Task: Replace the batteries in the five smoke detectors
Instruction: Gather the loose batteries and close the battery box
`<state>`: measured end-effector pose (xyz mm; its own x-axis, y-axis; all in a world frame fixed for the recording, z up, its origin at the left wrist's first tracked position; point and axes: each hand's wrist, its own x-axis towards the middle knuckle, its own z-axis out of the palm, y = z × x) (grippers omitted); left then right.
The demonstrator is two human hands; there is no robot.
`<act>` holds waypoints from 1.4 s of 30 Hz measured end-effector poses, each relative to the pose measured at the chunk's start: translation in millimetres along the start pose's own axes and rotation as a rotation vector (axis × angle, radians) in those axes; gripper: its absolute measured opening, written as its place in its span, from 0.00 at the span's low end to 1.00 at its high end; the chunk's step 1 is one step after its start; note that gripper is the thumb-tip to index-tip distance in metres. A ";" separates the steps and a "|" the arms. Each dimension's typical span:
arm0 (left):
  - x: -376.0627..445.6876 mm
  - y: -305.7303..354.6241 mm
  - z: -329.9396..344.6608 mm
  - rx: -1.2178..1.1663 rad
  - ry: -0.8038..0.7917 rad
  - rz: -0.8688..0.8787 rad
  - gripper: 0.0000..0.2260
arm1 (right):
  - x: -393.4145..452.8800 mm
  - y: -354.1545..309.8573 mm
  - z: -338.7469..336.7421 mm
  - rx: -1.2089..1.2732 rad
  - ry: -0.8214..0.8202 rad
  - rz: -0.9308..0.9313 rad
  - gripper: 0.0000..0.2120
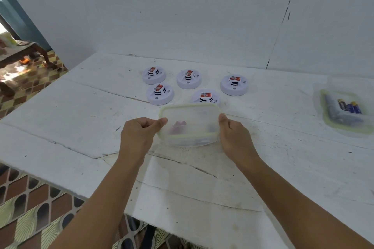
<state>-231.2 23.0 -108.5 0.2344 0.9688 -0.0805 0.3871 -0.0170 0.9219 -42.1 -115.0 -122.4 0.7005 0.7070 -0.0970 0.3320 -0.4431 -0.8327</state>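
Several white round smoke detectors with red labels lie on the white table [81, 107], among them one at the far left [154, 75], one at the far right [234, 85] and one nearest me [205, 97]. In front of them a clear plastic container [190, 125] with a green-rimmed lid stands on the table, with blurred red and dark things inside. My left hand [139, 135] grips its left end, thumb on the lid. My right hand [232, 135] grips its right end the same way.
At the right edge a second clear container [344, 111], without a lid, holds batteries [351, 106] with blue and gold ends. A white wall rises behind the table. Patterned tile floor [30, 208] shows below the table's front-left edge.
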 end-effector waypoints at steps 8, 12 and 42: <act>1.0 -0.1 -0.6 0.012 -0.010 -0.003 0.17 | 2.3 0.1 -4.1 0.012 -0.063 0.016 0.27; -9.7 3.4 1.6 0.141 0.045 0.059 0.16 | 12.5 -2.5 -8.7 -0.203 -0.001 -0.114 0.19; -2.1 9.2 -18.5 0.303 -0.092 0.164 0.12 | 16.1 -25.2 19.0 -0.145 -0.270 -0.120 0.25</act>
<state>-244.6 25.3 -92.8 0.3892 0.9211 0.0124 0.5814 -0.2561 0.7722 -51.2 -82.0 -113.3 0.4647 0.8708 -0.1604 0.5021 -0.4083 -0.7624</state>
